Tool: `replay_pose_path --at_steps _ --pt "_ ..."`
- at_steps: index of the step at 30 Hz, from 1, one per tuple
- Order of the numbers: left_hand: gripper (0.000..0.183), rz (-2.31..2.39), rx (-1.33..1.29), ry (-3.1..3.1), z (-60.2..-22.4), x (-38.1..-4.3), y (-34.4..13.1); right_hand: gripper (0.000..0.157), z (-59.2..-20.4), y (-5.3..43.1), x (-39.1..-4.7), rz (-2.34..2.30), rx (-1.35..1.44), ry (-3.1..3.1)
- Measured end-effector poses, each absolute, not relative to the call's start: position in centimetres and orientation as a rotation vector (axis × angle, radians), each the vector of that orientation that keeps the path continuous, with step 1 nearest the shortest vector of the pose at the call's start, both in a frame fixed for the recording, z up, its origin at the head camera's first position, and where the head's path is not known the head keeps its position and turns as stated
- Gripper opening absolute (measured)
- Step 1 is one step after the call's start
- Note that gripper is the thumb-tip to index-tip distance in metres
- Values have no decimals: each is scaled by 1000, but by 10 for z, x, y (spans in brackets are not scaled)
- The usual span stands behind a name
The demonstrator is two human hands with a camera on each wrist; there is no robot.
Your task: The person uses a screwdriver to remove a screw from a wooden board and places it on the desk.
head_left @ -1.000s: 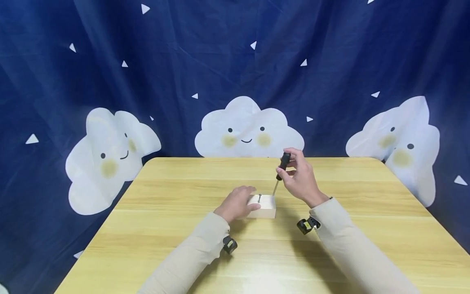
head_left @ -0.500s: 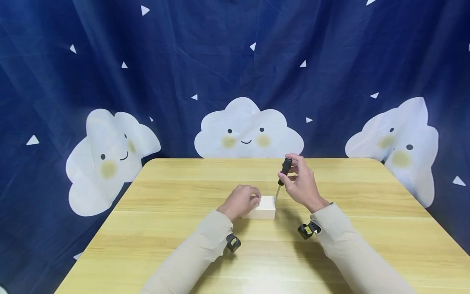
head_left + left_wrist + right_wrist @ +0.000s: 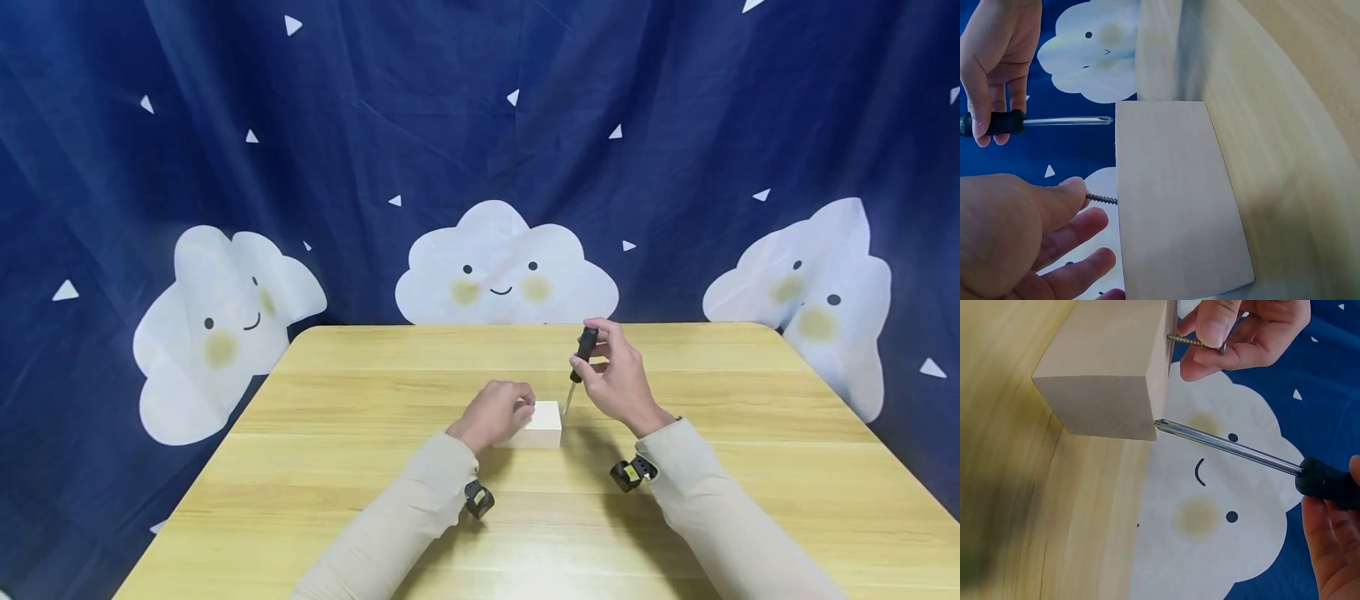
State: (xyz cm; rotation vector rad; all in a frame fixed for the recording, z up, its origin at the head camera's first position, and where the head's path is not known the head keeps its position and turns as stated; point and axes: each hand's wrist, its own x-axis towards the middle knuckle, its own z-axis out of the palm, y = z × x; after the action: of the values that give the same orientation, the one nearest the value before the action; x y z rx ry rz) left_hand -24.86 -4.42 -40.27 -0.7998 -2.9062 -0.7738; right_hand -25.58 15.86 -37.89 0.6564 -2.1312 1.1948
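Observation:
A pale wooden block [image 3: 546,427] lies on the table, with a screw [image 3: 1186,341] standing point-down on its top face. Thumb and finger of my left hand [image 3: 491,414] pinch the screw near its head, as both wrist views show. My right hand [image 3: 621,385] holds a screwdriver [image 3: 1229,447] by its black handle, shaft slanting down. Its cross-shaped tip is close to the top edge at the block's right end; whether it touches the wood I cannot tell. In the left wrist view the block [image 3: 1172,200] hides part of the table.
The wooden table [image 3: 337,483] extends around the block on all sides. Behind it hangs a dark blue curtain [image 3: 337,125] with white clouds and small triangles. A small black camera sits on each wrist [image 3: 480,498].
My left hand has gone from resting by the block's left side to pinching the screw. My right hand and the screwdriver have shifted slightly down and right.

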Motion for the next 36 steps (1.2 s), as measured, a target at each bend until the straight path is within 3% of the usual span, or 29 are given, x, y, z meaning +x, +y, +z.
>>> replay_pose_path --at_steps 36 --pt "9 -761 -754 -2804 -394 -245 -70 53 -381 161 -257 1131 667 -2114"
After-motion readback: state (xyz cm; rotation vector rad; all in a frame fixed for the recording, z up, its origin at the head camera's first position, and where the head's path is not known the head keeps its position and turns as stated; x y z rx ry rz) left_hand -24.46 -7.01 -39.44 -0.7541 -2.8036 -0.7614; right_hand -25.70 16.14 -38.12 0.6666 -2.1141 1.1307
